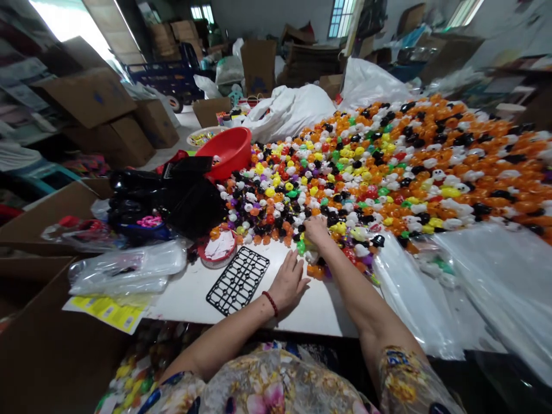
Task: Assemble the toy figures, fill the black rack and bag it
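A large heap of small shiny plastic figures in orange, white, black, green and yellow spreads over the white table. At its near edge my right hand reaches in among the figures, fingers curled down; what they hold, if anything, is hidden. My left hand lies on the tabletop with its fingers stretched out, close to a green figure and an orange one. Left of that hand lies a flat black plastic grid. A small red dish with white paper slips stands behind the grid.
Clear plastic bags lie on the right, with more bags on the left above a yellow printed sheet. A red basin and black bags stand at the back left. An open carton borders the table's left side.
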The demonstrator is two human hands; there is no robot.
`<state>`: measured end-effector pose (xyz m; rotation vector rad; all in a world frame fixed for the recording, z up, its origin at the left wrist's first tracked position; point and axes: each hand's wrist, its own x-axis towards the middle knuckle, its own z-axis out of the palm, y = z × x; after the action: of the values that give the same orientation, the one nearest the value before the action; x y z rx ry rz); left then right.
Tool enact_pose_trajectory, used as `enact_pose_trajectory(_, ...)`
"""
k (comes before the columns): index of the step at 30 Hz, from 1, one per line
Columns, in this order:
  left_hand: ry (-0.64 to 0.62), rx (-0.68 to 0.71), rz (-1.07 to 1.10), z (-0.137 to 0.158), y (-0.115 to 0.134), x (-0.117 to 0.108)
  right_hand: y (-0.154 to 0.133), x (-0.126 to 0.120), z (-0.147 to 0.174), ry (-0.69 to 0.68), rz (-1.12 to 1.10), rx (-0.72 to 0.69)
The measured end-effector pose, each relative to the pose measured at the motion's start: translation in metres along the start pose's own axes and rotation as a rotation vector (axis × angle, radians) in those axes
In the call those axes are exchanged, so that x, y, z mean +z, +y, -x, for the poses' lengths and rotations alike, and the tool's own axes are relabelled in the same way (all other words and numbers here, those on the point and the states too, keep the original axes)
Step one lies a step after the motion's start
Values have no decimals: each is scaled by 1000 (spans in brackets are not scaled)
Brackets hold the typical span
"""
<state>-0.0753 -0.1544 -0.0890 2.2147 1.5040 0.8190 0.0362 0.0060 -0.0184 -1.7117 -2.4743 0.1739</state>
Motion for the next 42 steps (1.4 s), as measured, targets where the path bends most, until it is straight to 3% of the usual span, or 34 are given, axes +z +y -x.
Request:
enact_pose_trajectory(6,67,-30,32,-4,-7,-27,-5,5,-16,19,-88,30)
enact_pose_trajectory(12,173,-93,85,-44,-14,-55,7,-10,8,215,-229,84)
enact_pose_trajectory(15,156,-75,29,-78,-19,-65,13,-15,45,392,-470,116)
enact_pose_trajectory(17,43,-50,-86,-105,-21,-66,12,-10,80,497,-703,128)
enact_pose_trajectory(21,-168,26,-269,-153,-22,-57,0,16,151,464,-861,188)
enact_pose_trajectory(25,-224,38,-325,-178,-23,-45,-7,44,203,388,-985,180)
enact_pose_trajectory(29,-258,23,-352,-181,-25,-41,-8,54,228,300,-1129,286)
enact_pose_trajectory(33,-266,15,-330,-177,-18,-43,-10,55,228,216,-1256,401)
enact_pose_trajectory(38,-138,-62,-265,-165,-4,-53,-3,58,214,200,-1447,537)
enact_pose_trajectory(40,-40,-124,-62,-149,-1,-58,2,54,210,211,-1487,578)
enact_pose_trajectory(42,6,-197,343,-126,4,-61,5,45,207,260,-1454,581)
